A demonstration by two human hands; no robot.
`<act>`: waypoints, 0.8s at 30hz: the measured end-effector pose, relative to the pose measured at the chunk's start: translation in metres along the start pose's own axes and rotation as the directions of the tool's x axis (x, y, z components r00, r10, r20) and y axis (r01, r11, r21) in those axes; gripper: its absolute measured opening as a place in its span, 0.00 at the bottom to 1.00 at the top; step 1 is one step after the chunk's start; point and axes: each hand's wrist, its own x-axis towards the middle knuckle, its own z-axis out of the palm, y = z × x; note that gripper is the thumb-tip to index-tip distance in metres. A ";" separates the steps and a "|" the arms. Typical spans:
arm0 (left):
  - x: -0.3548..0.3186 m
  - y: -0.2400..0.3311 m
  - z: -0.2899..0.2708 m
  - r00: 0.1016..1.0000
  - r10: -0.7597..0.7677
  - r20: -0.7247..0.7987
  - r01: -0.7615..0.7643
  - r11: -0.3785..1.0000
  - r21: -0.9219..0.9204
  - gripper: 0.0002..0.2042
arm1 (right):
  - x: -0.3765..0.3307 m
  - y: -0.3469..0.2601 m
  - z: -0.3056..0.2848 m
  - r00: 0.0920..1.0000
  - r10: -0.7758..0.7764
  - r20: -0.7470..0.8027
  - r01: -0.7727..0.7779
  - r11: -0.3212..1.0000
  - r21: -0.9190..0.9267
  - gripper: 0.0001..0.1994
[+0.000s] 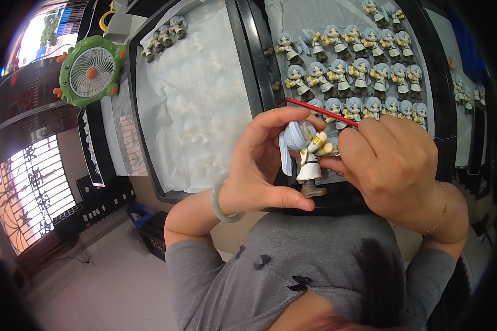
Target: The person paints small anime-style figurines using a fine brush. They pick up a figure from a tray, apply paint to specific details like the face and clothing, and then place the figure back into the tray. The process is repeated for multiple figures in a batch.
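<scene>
My left hand (251, 165) is closed around a small figurine (309, 165) with pale blue-grey hair, a white coat with gold trim and brown boots. The figurine is upright and turned sideways, between the thumb below and the fingers above. My right hand (395, 160) is closed in a pinch on a thin red stick (321, 112), shaped like a brush handle. One end of the stick points up and left, past my left fingers; its other end is hidden in the right hand. The right fingertips are close to the figurine's front; whether they touch it I cannot tell.
Behind my hands, a paper-lined black tray (439, 94) holds several rows of like figurines (339, 74). Left of it, another paper-lined tray (199, 116) has a few figurines (165, 37) in its far left corner. A green fan (91, 71) stands beyond that tray's left side.
</scene>
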 end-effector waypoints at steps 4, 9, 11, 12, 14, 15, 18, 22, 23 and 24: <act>-0.001 0.000 0.001 1.000 0.025 0.002 -0.025 0.999 0.036 0.43 | 0.000 -0.001 -0.002 1.000 -0.013 0.025 0.014 1.000 -0.026 0.13; -0.003 -0.004 0.006 0.994 0.094 -0.048 -0.094 0.995 0.015 0.43 | 0.002 0.002 -0.001 1.000 -0.023 0.011 0.023 0.998 0.054 0.13; -0.003 -0.004 0.005 0.987 0.154 -0.047 -0.152 0.987 0.049 0.42 | 0.004 0.003 -0.005 0.999 -0.030 -0.035 0.032 0.999 0.041 0.13; -0.003 -0.003 0.004 0.984 0.176 -0.037 -0.173 0.982 0.073 0.42 | 0.004 0.003 -0.005 0.998 -0.036 -0.051 0.037 0.999 0.032 0.13; -0.004 -0.003 0.004 0.981 0.193 -0.038 -0.189 0.978 0.083 0.41 | 0.006 0.002 -0.005 0.996 -0.048 -0.073 0.048 0.999 0.008 0.14; -0.004 -0.003 0.005 0.979 0.200 -0.036 -0.197 0.977 0.085 0.41 | 0.006 0.001 -0.006 0.996 -0.049 -0.078 0.048 0.999 -0.008 0.14; -0.005 -0.003 0.006 0.980 0.197 -0.038 -0.194 0.978 0.075 0.41 | 0.006 0.000 -0.007 0.996 -0.076 -0.045 0.073 0.996 -0.059 0.14; -0.005 -0.003 0.006 0.979 0.201 -0.033 -0.197 0.977 0.082 0.41 | 0.007 0.000 -0.006 0.996 -0.087 -0.021 0.085 0.994 -0.071 0.15; -0.005 -0.003 0.006 0.979 0.204 -0.031 -0.200 0.975 0.092 0.41 | 0.007 0.000 -0.006 0.996 -0.088 -0.018 0.087 0.994 -0.068 0.15; -0.005 -0.002 0.006 0.980 0.196 -0.015 -0.193 0.973 0.123 0.41 | 0.007 0.000 -0.006 0.996 -0.085 -0.021 0.084 0.994 -0.069 0.15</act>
